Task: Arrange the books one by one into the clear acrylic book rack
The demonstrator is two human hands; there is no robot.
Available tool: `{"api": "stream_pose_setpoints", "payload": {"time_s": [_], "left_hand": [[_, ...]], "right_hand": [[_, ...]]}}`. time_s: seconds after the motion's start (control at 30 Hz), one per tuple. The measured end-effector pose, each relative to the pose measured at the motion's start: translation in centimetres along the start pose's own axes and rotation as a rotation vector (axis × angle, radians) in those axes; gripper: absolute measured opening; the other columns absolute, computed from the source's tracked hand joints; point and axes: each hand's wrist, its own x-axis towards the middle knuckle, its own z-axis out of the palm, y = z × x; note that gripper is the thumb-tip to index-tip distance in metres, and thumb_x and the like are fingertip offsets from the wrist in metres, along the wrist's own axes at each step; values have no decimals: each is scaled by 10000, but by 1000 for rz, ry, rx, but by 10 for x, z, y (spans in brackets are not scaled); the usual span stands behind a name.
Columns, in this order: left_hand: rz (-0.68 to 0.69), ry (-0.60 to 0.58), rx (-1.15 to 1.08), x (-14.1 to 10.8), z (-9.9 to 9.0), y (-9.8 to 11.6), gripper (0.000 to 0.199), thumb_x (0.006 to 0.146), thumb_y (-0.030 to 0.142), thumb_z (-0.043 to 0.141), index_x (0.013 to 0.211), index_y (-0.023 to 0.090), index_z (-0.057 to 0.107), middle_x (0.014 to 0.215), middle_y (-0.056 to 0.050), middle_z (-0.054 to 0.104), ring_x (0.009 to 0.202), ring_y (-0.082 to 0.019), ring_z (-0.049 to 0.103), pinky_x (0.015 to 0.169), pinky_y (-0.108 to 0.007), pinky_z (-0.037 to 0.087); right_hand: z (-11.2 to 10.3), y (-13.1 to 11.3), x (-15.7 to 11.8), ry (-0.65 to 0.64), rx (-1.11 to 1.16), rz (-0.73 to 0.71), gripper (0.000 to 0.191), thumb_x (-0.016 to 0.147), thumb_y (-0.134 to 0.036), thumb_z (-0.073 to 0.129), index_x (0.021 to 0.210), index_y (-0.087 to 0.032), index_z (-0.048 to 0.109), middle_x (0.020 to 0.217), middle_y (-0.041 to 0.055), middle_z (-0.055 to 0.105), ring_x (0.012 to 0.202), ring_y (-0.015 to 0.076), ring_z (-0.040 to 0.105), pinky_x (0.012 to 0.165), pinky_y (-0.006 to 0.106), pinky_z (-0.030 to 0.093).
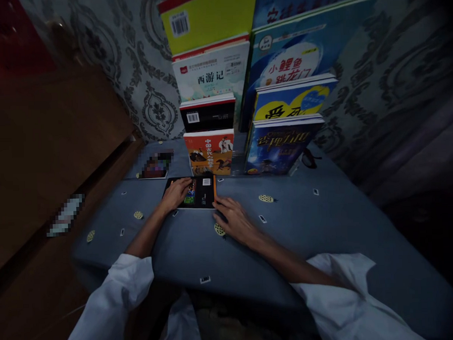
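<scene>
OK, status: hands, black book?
Left hand on black book, right hand at its orange edge. Book flat on cloth. Orange book standing just beyond.

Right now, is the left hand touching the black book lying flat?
Touching. The head view shows the left hand resting on the black book, hiding part of it.

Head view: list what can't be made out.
All in the head view:
Black book: part of its cover, under the left hand; its fine print, too small.
Yellow-green book: top, cut off by the picture's upper edge.
Flat item beyond the left hand: blurred by pixelation.
</scene>
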Motion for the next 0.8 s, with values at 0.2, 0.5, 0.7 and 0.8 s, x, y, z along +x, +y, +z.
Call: {"api": "stream_pose_setpoints", "payload": {"time_s": [0.2,0.5,0.7,0.8], "left_hand": [[-87,61,-13,-12,-7,-38,455,912,92,393,1286,168,640,1364,-90,628,1282,-211,568,1128,-412,434],[-123,135,-24,-21,-1,-51,493,865,41,405,1270,180,650,1366,-78,633,1307,-215,555,1148,-427,419],[-136,147,-20,-22,2,-49,490,874,43,400,1280,171,641,1364,-83,629,1294,-204,559,1152,-410,413],[-143,147,-9,-22,5,-52,502,880,53,389,1307,175,622,1401,-85,601,1328,-214,531,1164,-429,396]], "right_hand": [[0,1,-2,-30,22,23,364,936,-244,525,1260,-150,662,1352,157,629,1255,279,562,1055,496,443],[6,19,47,-85,-9,117,409,956,-310,510,1292,-114,634,1415,180,576,1325,303,510,1097,493,399],[22,35,73,-64,-62,149,447,964,-289,461,1354,-110,585,1483,194,506,1344,326,488,1092,532,390],[28,38,71,-37,-65,140,447,960,-287,463,1363,-135,582,1490,177,505,1359,322,479,1103,534,385]]}}
